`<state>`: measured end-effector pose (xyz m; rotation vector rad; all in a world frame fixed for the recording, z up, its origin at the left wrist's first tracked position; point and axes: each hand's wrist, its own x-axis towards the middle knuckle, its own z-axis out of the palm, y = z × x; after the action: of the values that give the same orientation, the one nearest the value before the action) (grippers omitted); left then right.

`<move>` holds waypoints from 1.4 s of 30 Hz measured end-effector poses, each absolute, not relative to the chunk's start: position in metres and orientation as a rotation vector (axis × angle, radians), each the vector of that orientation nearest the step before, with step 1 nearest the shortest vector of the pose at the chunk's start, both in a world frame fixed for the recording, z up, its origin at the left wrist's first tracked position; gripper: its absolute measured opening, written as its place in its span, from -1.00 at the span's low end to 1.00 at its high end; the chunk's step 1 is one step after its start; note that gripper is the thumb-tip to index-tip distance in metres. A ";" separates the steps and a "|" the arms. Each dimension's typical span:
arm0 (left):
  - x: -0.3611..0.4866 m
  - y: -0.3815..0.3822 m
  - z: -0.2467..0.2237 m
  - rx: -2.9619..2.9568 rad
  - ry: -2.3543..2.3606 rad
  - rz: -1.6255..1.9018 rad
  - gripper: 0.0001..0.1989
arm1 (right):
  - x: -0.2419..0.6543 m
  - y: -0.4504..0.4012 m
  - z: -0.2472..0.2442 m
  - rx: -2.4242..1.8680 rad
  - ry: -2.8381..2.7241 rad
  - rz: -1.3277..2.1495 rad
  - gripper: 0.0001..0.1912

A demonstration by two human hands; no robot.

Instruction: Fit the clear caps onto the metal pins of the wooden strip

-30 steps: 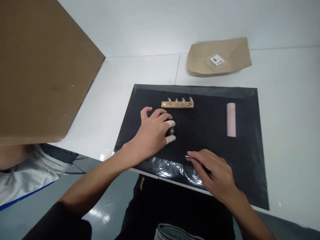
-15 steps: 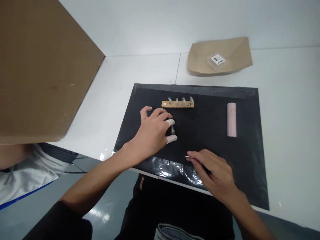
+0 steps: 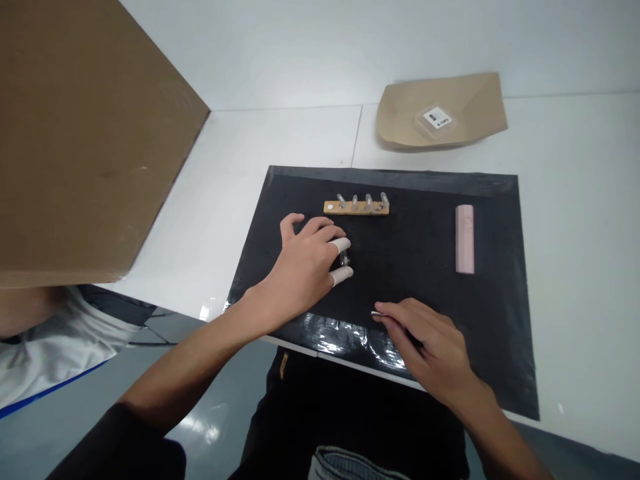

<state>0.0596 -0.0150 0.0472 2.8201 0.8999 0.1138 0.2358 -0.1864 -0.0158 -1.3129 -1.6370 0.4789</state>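
My left hand (image 3: 305,260) rests over the black mat (image 3: 415,247), with white covers on the thumb and index fingertip. Between those two fingertips is a small clear, shiny piece (image 3: 345,257), pinched end to end; its exact kind is too small to make out. The other fingers are bent and spread. My right hand (image 3: 430,340), near the mat's front edge, is closed in a pinch on a thin, light-edged flat piece (image 3: 379,313), mostly hidden by the fingers. Beyond my left hand lies a tan strip (image 3: 331,207) bearing several upright clear tips (image 3: 369,202).
A pink ridged block (image 3: 465,240) lies at the mat's right. Behind the mat, a brown paper tray (image 3: 480,100) holds a clear labelled box (image 3: 435,121). A large cardboard panel (image 3: 90,133) stands at the left; past it shows another person's pale clothing (image 3: 60,353).
The small clear piece between my left fingertips has turned slightly, and the thumb has shifted a little toward the index finger. My right hand has stayed still.
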 end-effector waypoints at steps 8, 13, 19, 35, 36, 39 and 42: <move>0.059 -0.015 0.046 2.807 0.890 0.089 -0.87 | 0.237 -0.185 -0.014 -1.316 -1.650 0.471 -0.76; 0.059 -0.016 0.046 2.781 0.894 0.080 -0.87 | 0.236 -0.185 -0.014 -1.320 -1.653 0.477 -0.76; 0.061 -0.015 0.045 2.773 0.882 0.075 -0.83 | 0.236 -0.185 -0.014 -1.316 -1.649 0.489 -0.75; 0.062 -0.015 0.046 2.777 0.879 0.080 -0.80 | 0.236 -0.185 -0.013 -1.318 -1.642 0.485 -0.77; 0.062 -0.015 0.046 2.774 0.885 0.077 -0.80 | 0.236 -0.186 -0.014 -1.317 -1.643 0.487 -0.76; 0.062 -0.015 0.047 2.773 0.891 0.082 -0.81 | 0.236 -0.186 -0.014 -1.319 -1.641 0.498 -0.74; 0.061 -0.015 0.049 2.772 0.885 0.084 -0.79 | 0.236 -0.186 -0.014 -1.319 -1.635 0.494 -0.73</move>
<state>0.0613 -0.0150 0.0485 2.7719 0.8845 0.0843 0.2365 -0.1860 -0.0141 -1.3190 -1.6349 0.4939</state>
